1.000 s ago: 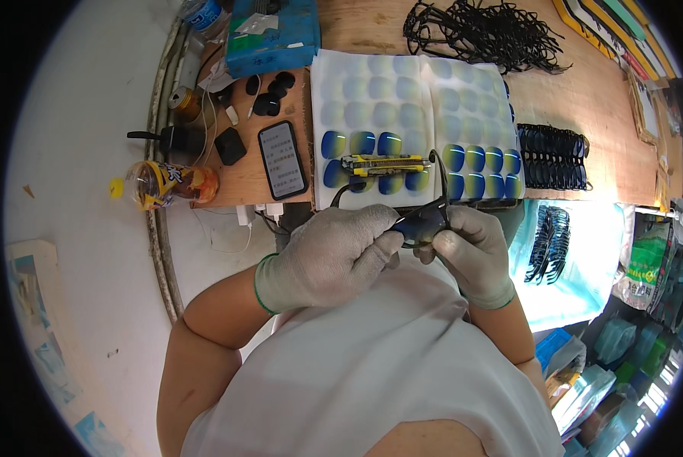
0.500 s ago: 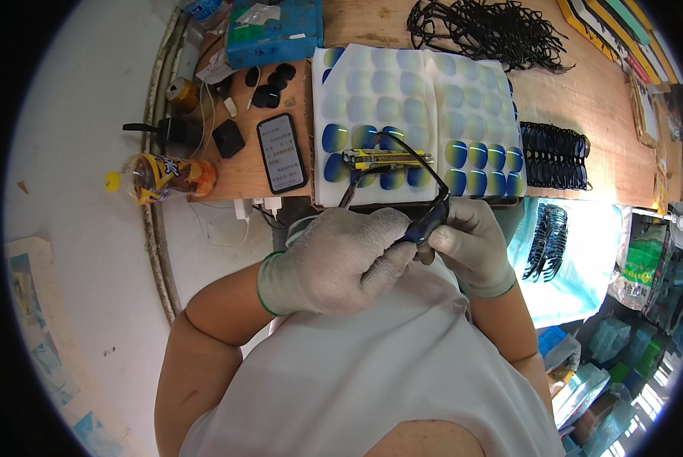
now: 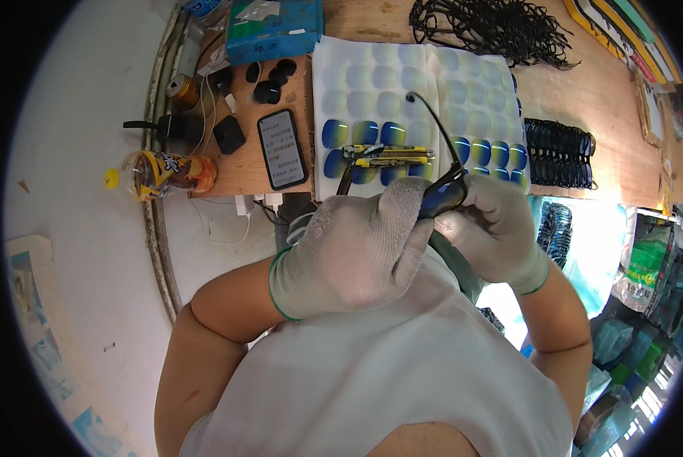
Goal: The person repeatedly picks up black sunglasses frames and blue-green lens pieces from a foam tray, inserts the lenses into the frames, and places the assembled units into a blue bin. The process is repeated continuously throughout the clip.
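Note:
Both hands wear whitish knit gloves and meet in front of my chest on one pair of black sunglasses [image 3: 443, 196]. My left hand [image 3: 360, 247] is closed around its left side, hiding much of the frame. Pinched fingers of my right hand [image 3: 494, 228] grip the right end, beside a dark blue lens. One temple arm points up and away over the table; the other juts out beyond my left hand. Just past the hands, yellow-and-black cutters [image 3: 391, 156] lie on a lens tray [image 3: 319, 99] with rows of blue-yellow lenses [image 3: 364, 132], partly under white paper.
A phone [image 3: 283, 148], dark loose lenses [image 3: 268, 92] and a drink bottle [image 3: 170, 175] lie to the left. A blue box [image 3: 274, 34] stands behind them. Black frames [image 3: 486, 29] are heaped at the back; stacked sunglasses [image 3: 560, 152] sit on the right.
Both hands have moved slightly to the right and up with the sunglasses, which have turned so that the raised temple arm stands farther right. My right elbow has swung outward.

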